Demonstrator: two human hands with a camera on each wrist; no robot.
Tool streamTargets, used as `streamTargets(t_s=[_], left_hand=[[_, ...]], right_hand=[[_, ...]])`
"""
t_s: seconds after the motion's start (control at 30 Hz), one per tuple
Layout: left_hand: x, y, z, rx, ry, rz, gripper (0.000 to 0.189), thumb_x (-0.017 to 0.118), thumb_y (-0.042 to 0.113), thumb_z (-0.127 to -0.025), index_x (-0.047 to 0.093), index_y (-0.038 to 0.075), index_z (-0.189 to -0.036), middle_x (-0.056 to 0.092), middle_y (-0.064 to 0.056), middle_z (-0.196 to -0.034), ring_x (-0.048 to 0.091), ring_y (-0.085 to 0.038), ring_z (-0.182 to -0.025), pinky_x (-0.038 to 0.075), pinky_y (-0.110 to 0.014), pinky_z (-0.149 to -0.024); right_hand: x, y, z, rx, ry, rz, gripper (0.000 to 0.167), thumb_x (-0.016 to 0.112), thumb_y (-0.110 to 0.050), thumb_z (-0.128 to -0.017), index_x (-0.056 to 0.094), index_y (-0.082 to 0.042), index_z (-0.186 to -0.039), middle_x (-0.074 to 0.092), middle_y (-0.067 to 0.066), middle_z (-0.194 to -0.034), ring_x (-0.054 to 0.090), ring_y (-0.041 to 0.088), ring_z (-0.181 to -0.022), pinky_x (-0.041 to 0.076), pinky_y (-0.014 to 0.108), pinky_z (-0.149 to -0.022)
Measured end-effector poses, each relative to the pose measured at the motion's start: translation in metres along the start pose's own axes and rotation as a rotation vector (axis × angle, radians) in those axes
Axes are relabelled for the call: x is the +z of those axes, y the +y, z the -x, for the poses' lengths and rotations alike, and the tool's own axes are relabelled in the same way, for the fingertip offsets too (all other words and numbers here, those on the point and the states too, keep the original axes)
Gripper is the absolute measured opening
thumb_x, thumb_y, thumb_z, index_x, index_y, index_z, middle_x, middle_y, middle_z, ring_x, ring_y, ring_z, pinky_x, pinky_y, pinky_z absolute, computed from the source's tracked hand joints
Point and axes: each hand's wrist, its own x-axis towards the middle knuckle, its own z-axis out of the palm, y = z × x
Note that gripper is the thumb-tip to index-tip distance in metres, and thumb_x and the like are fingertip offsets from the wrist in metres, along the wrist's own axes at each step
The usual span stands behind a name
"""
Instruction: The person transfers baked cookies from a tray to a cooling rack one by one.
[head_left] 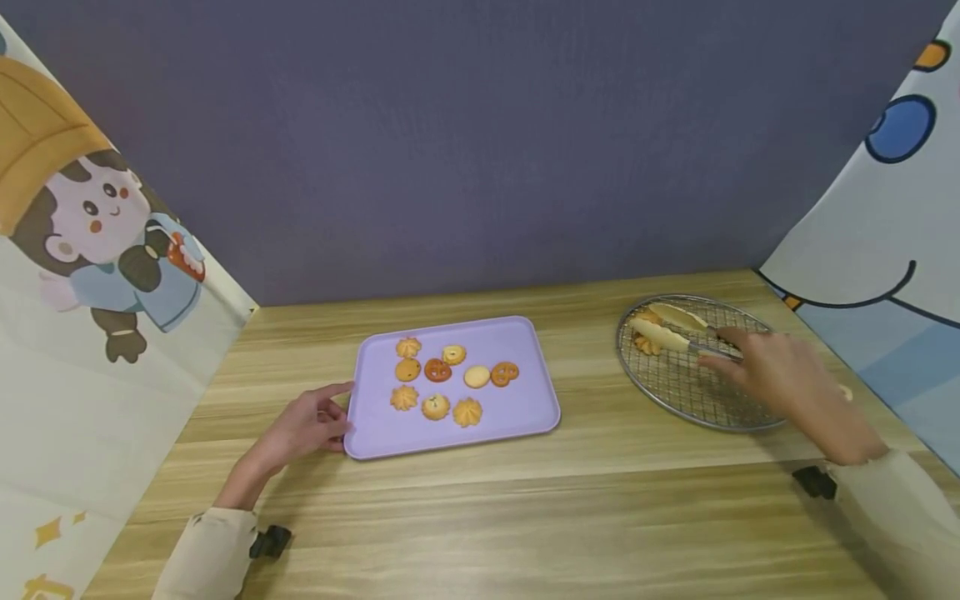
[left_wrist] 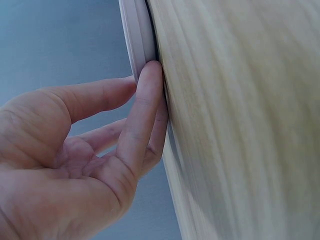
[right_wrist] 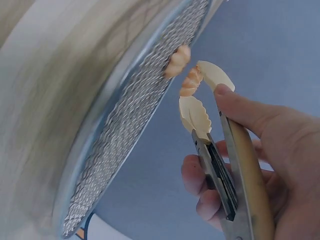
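Observation:
My left hand (head_left: pixel 307 425) holds the left rim of a lilac tray (head_left: pixel 525 417), its fingertips on the edge in the left wrist view. On the tray lie several cookies, among them a flower-shaped cookie (head_left: pixel 467 412) and a pretzel-shaped cookie (head_left: pixel 504 373). At the right, my right hand (head_left: pixel 776 375) grips metal tongs (right_wrist: pixel 235 165) with cream scalloped tips, over a round wire rack (head_left: pixel 682 387). Between the tong tips is a ridged cookie (right_wrist: pixel 190 82), apparently off the mesh. Another cookie (right_wrist: pixel 178 61) lies on the rack near it.
Tray and rack stand apart on a wood-grain table (head_left: pixel 480 525). A dark grey-blue panel (head_left: pixel 480 150) rises behind, and cartoon-printed walls flank both sides. A small pale ring-shaped item (head_left: pixel 846 392) shows beyond the right forearm, partly hidden.

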Motion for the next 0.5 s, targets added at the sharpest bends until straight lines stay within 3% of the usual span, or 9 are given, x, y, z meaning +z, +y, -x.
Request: streamTargets(t_s=[0.2,0.5], left_hand=[[0.0,0.0,0.0,-0.003,-0.003,0.004,0.064,0.061,-0.009,-0.091,0.031,-0.013,-0.148,0.057,-0.018,-0.092,0.064,-0.022,-0.078,0.062,-0.032,-0.066],[0.001,-0.001,-0.001,-0.013,0.004,0.002,0.065,0.063,-0.008,-0.091,0.032,-0.012,-0.149,0.057,-0.018,-0.092,0.064,-0.022,-0.079,0.062,-0.032,-0.066]], right_hand=[[0.005,0.011,-0.004,-0.005,0.023,0.02,0.051,0.075,-0.035,-0.089,0.067,0.006,-0.119,0.036,-0.003,-0.044,0.031,0.013,-0.037,0.023,0.028,-0.034],[0.009,0.023,-0.012,0.05,-0.031,-0.007,0.049,0.069,-0.04,-0.093,0.068,0.004,-0.115,0.04,-0.002,-0.048,0.037,0.015,-0.039,0.026,0.03,-0.034]])
